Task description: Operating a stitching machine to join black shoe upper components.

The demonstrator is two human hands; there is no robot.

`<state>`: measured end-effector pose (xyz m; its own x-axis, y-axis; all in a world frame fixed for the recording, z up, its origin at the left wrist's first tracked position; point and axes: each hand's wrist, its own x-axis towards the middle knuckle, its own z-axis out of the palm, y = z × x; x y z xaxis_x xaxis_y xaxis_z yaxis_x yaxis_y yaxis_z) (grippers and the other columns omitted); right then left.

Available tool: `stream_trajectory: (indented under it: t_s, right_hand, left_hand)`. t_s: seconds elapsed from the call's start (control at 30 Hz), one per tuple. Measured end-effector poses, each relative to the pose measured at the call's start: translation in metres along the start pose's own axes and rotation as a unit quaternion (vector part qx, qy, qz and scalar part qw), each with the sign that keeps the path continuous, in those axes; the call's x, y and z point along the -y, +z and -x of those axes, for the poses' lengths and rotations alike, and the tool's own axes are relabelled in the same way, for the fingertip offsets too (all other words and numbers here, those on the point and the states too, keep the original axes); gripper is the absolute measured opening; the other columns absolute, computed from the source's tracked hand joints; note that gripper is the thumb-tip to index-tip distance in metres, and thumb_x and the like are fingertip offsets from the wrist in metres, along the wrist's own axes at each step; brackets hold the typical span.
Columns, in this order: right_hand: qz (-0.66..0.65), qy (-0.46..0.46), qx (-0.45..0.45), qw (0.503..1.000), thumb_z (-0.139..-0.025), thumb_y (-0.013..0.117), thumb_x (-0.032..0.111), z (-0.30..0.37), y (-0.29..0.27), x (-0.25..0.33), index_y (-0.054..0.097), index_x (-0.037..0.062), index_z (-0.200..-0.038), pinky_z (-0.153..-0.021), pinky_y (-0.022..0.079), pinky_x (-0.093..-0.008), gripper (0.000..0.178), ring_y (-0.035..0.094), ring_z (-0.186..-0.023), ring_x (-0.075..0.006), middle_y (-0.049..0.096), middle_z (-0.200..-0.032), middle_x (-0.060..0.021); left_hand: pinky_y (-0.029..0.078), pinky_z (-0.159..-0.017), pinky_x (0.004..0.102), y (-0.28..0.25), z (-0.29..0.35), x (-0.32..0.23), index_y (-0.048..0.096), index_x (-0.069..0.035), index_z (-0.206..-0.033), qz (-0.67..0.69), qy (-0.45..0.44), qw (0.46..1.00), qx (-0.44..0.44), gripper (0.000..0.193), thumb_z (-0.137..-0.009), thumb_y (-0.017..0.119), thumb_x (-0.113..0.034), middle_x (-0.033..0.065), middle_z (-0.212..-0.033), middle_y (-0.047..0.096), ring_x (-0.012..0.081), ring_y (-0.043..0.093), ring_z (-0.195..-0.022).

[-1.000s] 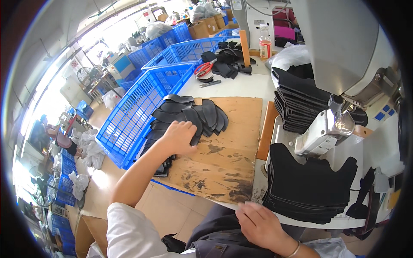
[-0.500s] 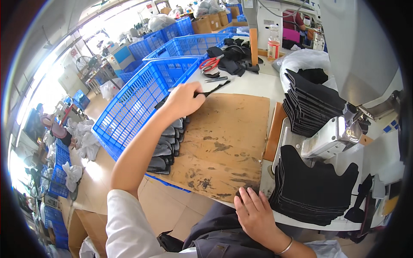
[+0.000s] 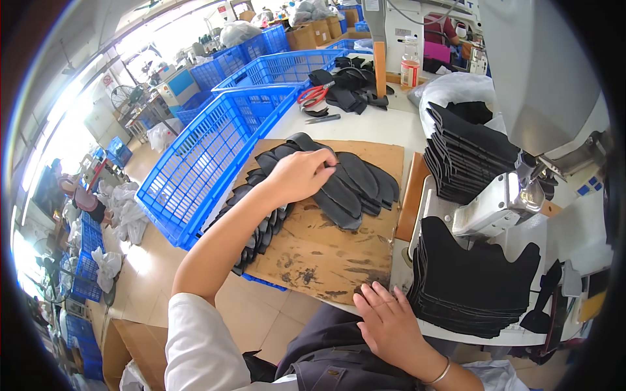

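My left hand (image 3: pixel 303 174) is closed in a pinch on a spread of black curved fabric pieces (image 3: pixel 342 195), which overlap in a fan across the upper part of the cardboard sheet (image 3: pixel 306 244). More dark pieces of the same sort hang in overlapping rows over the sheet's left side, partly hidden by my forearm. At the sheet's near right corner rests my right hand (image 3: pixel 388 319), fingers stretched out and holding nothing. Right beside it lies a tall stack of black cut panels (image 3: pixel 479 280).
Blue plastic crates (image 3: pixel 189 169) stand along the table's left side. Red-handled scissors (image 3: pixel 314 96), a snipper (image 3: pixel 323 119) and black scraps lie at the back. A sewing machine arm (image 3: pixel 499 205), another black panel stack (image 3: pixel 463 156) and a glass bottle (image 3: pixel 409 68) are on the right.
My left hand has come nearer and to the right, drawing the black pieces over the cardboard, where they now lie fanned out. My right hand has stayed nearly in place.
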<state>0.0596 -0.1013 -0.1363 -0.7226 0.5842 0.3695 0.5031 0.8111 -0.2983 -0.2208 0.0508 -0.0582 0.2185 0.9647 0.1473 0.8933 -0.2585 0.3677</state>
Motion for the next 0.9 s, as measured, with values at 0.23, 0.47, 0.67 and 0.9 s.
stream_trajectory:
  t_s: [0.23,0.47,0.67,0.9]
  right_hand:
    - [-0.002,-0.105,0.043,0.994,-0.077,0.069,0.015,-0.011,-0.047,0.016,0.053,0.0024,-0.124,-0.097,0.044,-0.0463,0.051,0.054,-0.116,-0.0291,0.054,-0.128,-0.015]
    - [0.032,-0.101,0.003,0.994,-0.084,0.061,0.011,-0.018,-0.091,0.011,0.059,-0.0023,-0.109,-0.095,0.046,-0.0417,0.029,0.059,-0.104,-0.027,0.062,-0.108,-0.0135]
    - [-0.015,-0.11,0.042,0.993,-0.083,0.062,0.012,-0.002,-0.085,0.009,0.057,-0.0026,-0.112,-0.094,0.046,-0.0411,0.032,0.058,-0.104,-0.0278,0.061,-0.11,-0.0145]
    - [-0.041,-0.085,0.016,0.995,-0.082,0.064,0.01,0.021,-0.089,0.008,0.056,-0.0027,-0.114,-0.095,0.046,-0.0413,0.035,0.058,-0.103,-0.0285,0.06,-0.112,-0.0149]
  left_hand:
    - [0.048,-0.081,0.0425,0.011,-0.002,0.024,0.066,-0.007,-0.091,-0.127,0.121,0.982,-0.067,0.021,-0.082,0.066,-0.027,0.0109,-0.091,0.063,0.0331,0.061,-0.094]
    - [0.053,-0.073,0.0387,0.012,-0.01,0.047,0.073,-0.004,-0.079,-0.04,-0.259,0.963,0.063,0.038,-0.081,0.067,-0.041,0.0174,-0.085,0.07,0.0317,0.068,-0.083]
    - [0.051,-0.062,0.0349,0.031,-0.005,0.045,0.073,-0.004,-0.073,0.016,-0.262,0.962,-0.079,0.032,-0.075,0.073,-0.036,0.0093,-0.064,0.067,0.0246,0.067,-0.064]
    - [0.05,-0.069,0.0353,0.064,0.001,0.013,0.061,-0.005,-0.079,0.004,0.051,0.946,-0.321,0.015,-0.075,0.074,-0.013,0.0119,-0.086,0.064,0.0245,0.063,-0.08]
